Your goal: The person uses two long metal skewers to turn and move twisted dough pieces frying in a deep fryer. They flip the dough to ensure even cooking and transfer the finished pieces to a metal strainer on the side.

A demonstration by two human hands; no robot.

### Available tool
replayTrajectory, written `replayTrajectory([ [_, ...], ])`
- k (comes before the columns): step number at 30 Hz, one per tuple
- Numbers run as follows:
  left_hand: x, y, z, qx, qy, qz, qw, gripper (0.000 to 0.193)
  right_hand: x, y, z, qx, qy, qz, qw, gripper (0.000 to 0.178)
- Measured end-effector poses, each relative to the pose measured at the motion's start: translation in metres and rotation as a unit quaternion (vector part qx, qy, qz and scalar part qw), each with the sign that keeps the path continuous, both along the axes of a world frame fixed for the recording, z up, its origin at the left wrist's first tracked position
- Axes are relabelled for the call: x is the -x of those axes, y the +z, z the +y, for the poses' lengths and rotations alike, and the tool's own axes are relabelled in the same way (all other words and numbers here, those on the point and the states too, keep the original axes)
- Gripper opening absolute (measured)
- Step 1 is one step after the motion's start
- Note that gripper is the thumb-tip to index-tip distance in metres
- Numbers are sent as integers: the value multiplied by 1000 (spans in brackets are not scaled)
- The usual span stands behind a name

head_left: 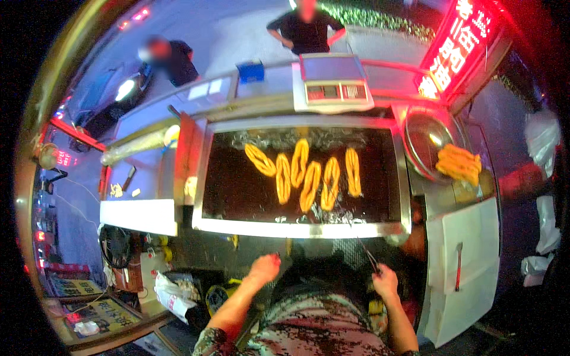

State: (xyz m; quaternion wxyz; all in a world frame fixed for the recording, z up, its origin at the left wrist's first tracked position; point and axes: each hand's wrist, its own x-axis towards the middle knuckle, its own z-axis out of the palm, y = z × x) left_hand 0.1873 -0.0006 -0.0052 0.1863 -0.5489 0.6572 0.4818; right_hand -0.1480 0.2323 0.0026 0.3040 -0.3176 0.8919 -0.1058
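Several golden fried dough sticks (309, 186) float in dark oil inside a wide rectangular fryer (303, 229) in front of me. My right hand (386, 281), below the fryer's near right edge, is closed around long thin tongs or chopsticks (369, 254); which of the two I cannot tell. Their tips point up toward the fryer rim. My left hand (265, 268) is closed in a fist below the near edge, left of centre. A small dark bit shows at its fingers, too unclear to name.
At right, more fried dough sticks (460, 164) are piled beside a round metal bowl (426, 142). A red-handled tool (459, 267) lies on a white surface. Behind the fryer stands a scale (333, 89). Two people (307, 29) are beyond the stall. A cutter (128, 178) lies left.
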Motion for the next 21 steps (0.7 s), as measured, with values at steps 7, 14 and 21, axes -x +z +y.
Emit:
replayTrajectory([
  [7, -31, 19, -24, -369, 294, 287, 834, 37, 0, 6, 10, 27, -41, 2, 999, 38],
  [14, -15, 0, -33, -218, 229, 168, 934, 32, -16, 18, -11, -7, 12, -13, 1000, 41],
  [21, -10, -26, -35, 177, -3, 67, 982, 34, -23, 0, -31, 11, 34, 32, 999, 33],
])
